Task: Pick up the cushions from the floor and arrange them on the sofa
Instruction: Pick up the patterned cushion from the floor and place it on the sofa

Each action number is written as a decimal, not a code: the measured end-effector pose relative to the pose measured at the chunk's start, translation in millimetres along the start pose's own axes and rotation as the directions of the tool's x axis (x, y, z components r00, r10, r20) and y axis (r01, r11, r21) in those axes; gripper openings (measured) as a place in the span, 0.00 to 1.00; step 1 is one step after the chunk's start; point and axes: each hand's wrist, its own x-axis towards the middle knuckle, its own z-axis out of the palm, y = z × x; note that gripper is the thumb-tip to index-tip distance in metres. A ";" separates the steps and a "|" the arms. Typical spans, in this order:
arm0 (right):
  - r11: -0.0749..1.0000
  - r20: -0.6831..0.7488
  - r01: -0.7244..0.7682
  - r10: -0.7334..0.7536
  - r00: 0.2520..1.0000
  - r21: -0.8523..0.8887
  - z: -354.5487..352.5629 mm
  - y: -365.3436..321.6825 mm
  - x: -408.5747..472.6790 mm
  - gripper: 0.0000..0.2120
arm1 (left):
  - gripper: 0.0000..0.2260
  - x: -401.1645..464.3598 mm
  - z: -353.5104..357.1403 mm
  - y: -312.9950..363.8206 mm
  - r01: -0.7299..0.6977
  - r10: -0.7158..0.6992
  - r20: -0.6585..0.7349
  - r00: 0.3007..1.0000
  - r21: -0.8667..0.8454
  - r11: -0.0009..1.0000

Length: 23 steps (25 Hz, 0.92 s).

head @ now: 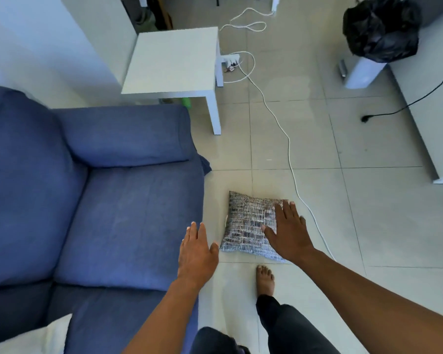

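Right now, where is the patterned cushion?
In the head view, the patterned cushion lies on the tiled floor right of the blue sofa, under the open right hand, beside the white cable.

One patterned cushion (251,226), one sofa (113,200), one side table (174,62).

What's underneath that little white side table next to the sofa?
Under the white side table, something green peeks out beside the sofa armrest. The tabletop hides everything else underneath.

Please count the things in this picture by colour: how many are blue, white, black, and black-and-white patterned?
Blue: 1, the sofa
White: 2, the side table and the cable
Black: 1, the bin bag
Black-and-white patterned: 1, the cushion
Total: 5
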 end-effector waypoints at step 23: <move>0.943 0.182 -0.292 0.262 0.948 0.162 329.9 203.0 311.3 0.41 | 0.33 375.5 337.5 -50.6 0.079 -0.107 0.346 0.932 0.093 0.993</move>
